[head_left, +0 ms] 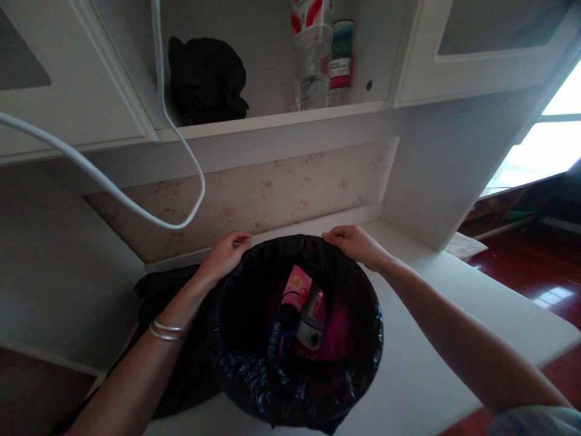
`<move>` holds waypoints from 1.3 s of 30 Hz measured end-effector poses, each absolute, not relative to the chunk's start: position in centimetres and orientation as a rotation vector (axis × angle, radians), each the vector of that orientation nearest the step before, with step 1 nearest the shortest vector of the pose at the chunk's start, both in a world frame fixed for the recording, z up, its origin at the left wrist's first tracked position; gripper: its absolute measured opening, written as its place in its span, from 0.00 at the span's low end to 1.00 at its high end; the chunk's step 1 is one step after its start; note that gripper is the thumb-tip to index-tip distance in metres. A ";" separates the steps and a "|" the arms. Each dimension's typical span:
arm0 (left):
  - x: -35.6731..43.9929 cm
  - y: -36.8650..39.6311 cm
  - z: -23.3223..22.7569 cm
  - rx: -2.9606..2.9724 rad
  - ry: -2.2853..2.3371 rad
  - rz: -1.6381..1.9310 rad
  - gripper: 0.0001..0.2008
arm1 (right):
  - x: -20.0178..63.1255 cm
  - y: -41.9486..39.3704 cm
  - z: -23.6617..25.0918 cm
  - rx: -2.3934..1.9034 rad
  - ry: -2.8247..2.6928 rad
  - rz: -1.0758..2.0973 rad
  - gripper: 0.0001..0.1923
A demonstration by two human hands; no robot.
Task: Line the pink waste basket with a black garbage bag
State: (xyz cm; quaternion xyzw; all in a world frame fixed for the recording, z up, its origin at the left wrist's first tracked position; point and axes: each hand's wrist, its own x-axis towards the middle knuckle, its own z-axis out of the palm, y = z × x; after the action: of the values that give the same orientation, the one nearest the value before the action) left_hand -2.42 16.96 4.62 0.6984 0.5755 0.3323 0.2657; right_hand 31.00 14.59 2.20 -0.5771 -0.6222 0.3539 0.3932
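Observation:
A round trash bin [376, 339] lined with a black plastic bag [254, 369] stands on the white desktop. Inside it lie a pink package [298, 284], a dark blue package [278, 339] and a container with a pale label [310, 333]. My left hand [228, 253] pinches the bag at the far left of the rim, with bracelets on that wrist. On the far right of the rim, my right hand [351, 241] is closed on the bag edge too. The bin's lower part is hidden under the bag.
Black cloth or plastic [181, 375] lies left of the bin. A white cable [136, 209] hangs in front at the upper left. The shelf above holds a black bundle [206, 79], a clear plastic bottle [312, 66] and a can [341, 54].

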 end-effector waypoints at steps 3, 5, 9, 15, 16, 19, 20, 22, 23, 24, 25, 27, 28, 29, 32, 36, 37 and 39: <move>-1.0 17.7 5.5 2.016 1.467 0.807 0.29 | 30.3 14.9 3.1 -1.444 -1.700 0.795 0.20; -0.1 18.4 5.7 2.095 1.394 0.715 0.27 | 29.9 15.1 3.5 -1.417 -1.781 0.769 0.14; 0.8 19.3 5.5 2.194 1.347 0.664 0.15 | 29.4 15.5 3.7 -1.452 -1.813 0.698 0.11; -0.6 19.8 5.0 2.097 1.368 0.688 0.15 | 29.6 15.6 2.2 -1.446 -1.681 0.745 0.16; -1.0 20.0 4.9 2.050 1.372 0.681 0.16 | 29.7 15.7 1.9 -1.448 -1.648 0.781 0.18; -1.6 20.6 4.5 1.919 1.365 0.588 0.17 | 29.7 15.8 1.4 -1.462 -1.569 0.892 0.21; -1.7 20.9 4.4 1.894 1.360 0.554 0.17 | 29.6 15.9 1.4 -1.453 -1.559 0.916 0.21; -1.4 21.3 4.2 1.884 1.359 0.525 0.14 | 29.4 16.0 1.8 -1.409 -1.570 0.941 0.21; -1.1 21.4 4.1 1.901 1.365 0.538 0.13 | 29.2 16.0 2.1 -1.381 -1.591 0.947 0.21; -0.6 21.5 4.2 1.930 1.372 0.567 0.13 | 29.1 16.1 2.5 -1.354 -1.623 0.955 0.20; -0.2 21.4 4.2 1.968 1.375 0.605 0.14 | 28.9 16.3 2.8 -1.333 -1.661 0.963 0.19; 0.8 21.1 4.6 2.058 1.346 0.670 0.19 | 28.5 16.8 3.3 -1.317 -1.730 0.969 0.13; 1.3 20.9 4.8 2.100 1.312 0.679 0.21 | 28.4 17.1 3.4 -1.321 -1.751 0.968 0.09; 1.6 20.6 5.0 2.133 1.270 0.667 0.22 | 28.3 17.5 3.4 -1.332 -1.759 0.967 0.08; 2.0 20.2 5.4 2.182 1.159 0.567 0.25 | 28.2 18.5 3.0 -1.383 -1.705 0.990 0.11; 1.8 20.9 5.0 2.109 1.134 0.508 0.22 | 28.2 19.3 2.2 -1.436 -1.545 1.145 0.10; 1.7 21.3 4.8 2.064 1.140 0.503 0.21 | 28.2 19.4 2.1 -1.439 -1.508 1.209 0.10; 1.6 22.0 4.4 1.946 1.139 0.487 0.21 | 28.1 19.4 2.0 -1.426 -1.450 1.347 0.10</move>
State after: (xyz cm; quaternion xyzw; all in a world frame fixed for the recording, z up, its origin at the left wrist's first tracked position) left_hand 1.56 22.04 4.40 0.7712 0.4513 0.1931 0.4053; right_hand 28.11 19.39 1.99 -0.5490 -0.5580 0.5185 0.3440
